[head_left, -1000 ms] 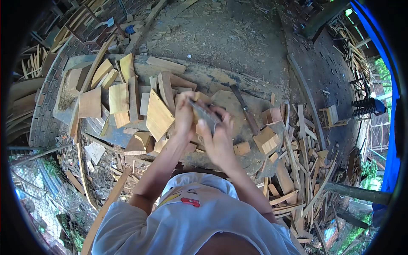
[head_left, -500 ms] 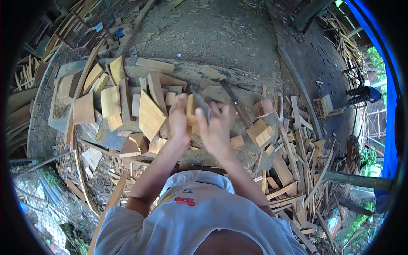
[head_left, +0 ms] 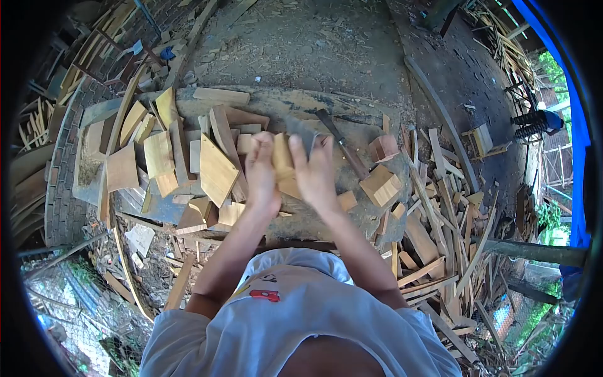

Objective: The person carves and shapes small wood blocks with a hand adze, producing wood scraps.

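Observation:
A small yellowish wood block (head_left: 282,155) is upright between my two hands, over the worktop. My left hand (head_left: 259,169) is closed around the block's left side. My right hand (head_left: 315,173) is closed at its right, thumb close against the block, gripping a thin grey flat piece (head_left: 303,129) that is blurred by motion. Just right of that hand, a long narrow tool (head_left: 342,143) with a dark end and a brown end lies slantwise on the worktop.
Cut wood blocks (head_left: 220,169) crowd the worn wooden worktop (head_left: 289,100) on the left. A larger block (head_left: 380,186) sits at its right. Offcuts (head_left: 433,251) pile up beyond the right edge. Chips litter the ground (head_left: 301,47) ahead.
The grey piece in my right hand has shifted and blurred, its dark face less visible. My hands stay around the block. The whole view has shifted slightly.

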Tool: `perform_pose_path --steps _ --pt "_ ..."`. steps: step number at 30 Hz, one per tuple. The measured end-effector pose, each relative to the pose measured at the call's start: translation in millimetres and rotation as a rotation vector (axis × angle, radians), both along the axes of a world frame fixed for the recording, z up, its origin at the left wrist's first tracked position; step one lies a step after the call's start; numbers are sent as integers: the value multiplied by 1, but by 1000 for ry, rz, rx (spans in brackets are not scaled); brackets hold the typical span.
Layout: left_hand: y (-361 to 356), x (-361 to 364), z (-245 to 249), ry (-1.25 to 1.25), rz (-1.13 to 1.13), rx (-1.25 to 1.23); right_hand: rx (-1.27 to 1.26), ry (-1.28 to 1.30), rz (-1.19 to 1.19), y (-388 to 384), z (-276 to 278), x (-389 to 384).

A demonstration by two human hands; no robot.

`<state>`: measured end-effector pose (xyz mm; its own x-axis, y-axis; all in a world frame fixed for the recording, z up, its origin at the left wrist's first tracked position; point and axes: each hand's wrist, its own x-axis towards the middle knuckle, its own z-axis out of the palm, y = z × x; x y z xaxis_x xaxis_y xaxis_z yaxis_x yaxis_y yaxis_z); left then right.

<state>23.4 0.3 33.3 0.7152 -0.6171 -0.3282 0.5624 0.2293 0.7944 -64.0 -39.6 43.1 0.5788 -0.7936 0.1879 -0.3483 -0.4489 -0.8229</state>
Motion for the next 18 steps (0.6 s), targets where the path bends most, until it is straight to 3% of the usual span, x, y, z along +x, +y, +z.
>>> perform_pose_path --steps 3,5,9,13,14,15,17,18 --pt "-4 10 6 48 7 -56 -44 50 0 -3 12 5" --pt "-2 17 2 9 33 -63 -57 -178 83 24 16 1" --pt "-6 1 10 -89 10 -66 82 -91 -47 -17 9 6" --pt "-10 27 -4 -40 109 -139 0 -164 114 24 24 0" --pt "-13 35 -10 -35 152 -165 34 -182 45 21 16 1" --pt "-9 28 5 -49 78 -112 23 -187 65 7 13 7" --pt "-7 6 11 -157 47 -53 297 -213 0 -18 12 12" --pt "-4 10 14 -155 14 -77 163 -130 11 -15 13 11"
